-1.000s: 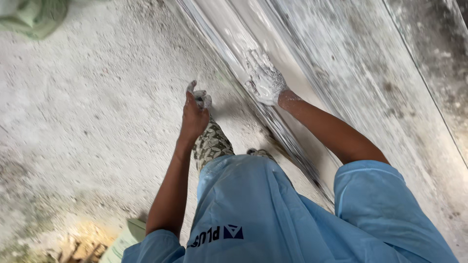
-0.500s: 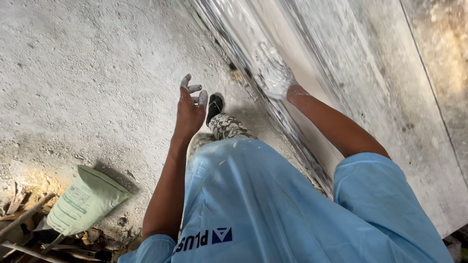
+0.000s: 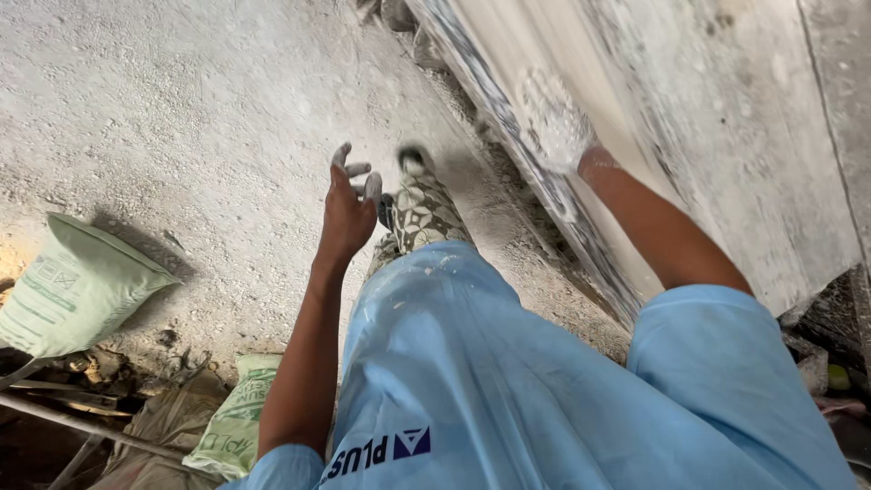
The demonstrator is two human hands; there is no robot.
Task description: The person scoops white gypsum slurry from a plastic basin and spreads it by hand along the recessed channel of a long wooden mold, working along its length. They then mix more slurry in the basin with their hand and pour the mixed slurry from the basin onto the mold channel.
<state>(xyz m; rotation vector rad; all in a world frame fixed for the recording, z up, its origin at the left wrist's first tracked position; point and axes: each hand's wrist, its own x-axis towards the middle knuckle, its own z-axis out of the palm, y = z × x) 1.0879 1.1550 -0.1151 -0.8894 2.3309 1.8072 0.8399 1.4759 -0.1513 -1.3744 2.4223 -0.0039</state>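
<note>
Head view: right hand (image 3: 555, 122) coated white, blurred, pressed against wall (image 3: 726, 118); finger state cannot be told. Wall's long axis is seen running diagonally, upper-left to lower-right. Left hand (image 3: 349, 213) held empty, fingers spread, well apart over concrete floor (image 3: 181, 118). Right hand nearer.

Two pale green sacks (image 3: 77, 289) (image 3: 238, 417); two hands (image 3: 349, 204) (image 3: 555, 122); one patterned boot (image 3: 422, 209).

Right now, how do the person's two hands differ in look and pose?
The right hand is caked in white plaster and pressed against the wall; the left hand is mostly bare, whitened only at its fingers. The left hangs free over the floor, touching nothing. Neither hand holds a tool.
</note>
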